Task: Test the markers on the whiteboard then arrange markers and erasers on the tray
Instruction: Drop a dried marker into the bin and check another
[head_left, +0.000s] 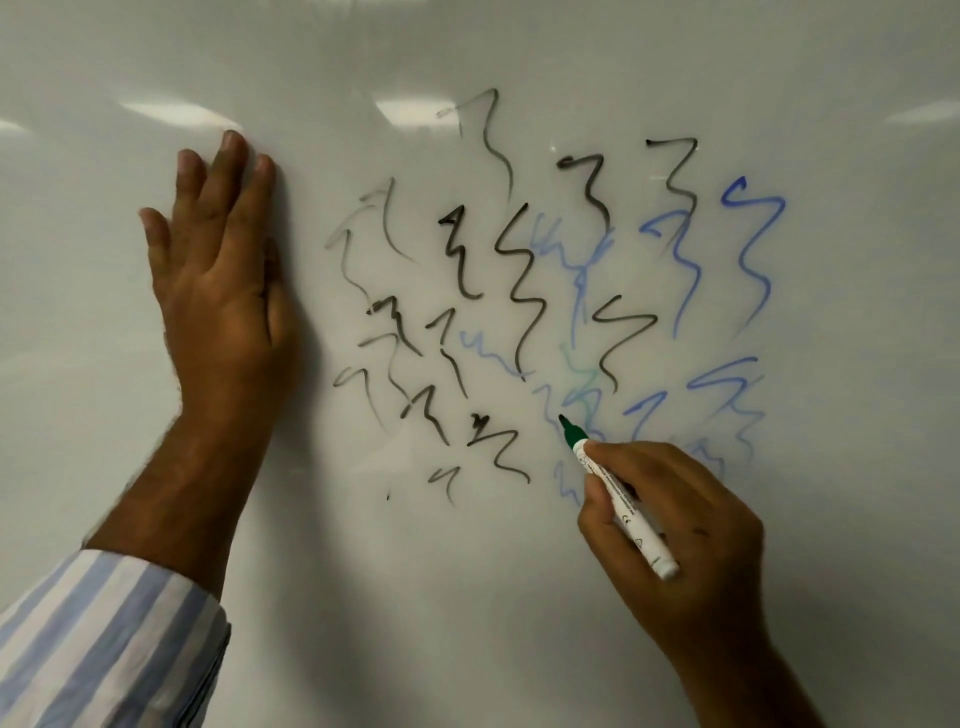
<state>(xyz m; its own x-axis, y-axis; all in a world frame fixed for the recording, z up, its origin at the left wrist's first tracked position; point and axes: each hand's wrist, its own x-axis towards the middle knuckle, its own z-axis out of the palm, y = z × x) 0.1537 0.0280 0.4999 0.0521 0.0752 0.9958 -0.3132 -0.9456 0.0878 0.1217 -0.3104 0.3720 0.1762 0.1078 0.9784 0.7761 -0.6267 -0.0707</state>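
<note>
A whiteboard (467, 597) fills the whole view. It carries several black squiggles (519, 280) in the middle and blue squiggles (748, 249) to the right. A faint green squiggle (582, 379) lies among them. My right hand (685, 530) grips a white marker with a green tip (618, 499), uncapped, its tip touching the board just below the green mark. My left hand (218, 275) lies flat against the board at the left, fingers spread and pointing up, holding nothing. No tray or eraser is in view.
A striped blue and white sleeve (104, 639) covers my left forearm at the lower left. Ceiling light reflections (176, 111) show on the upper board. The board's lower part and left side bear no marks.
</note>
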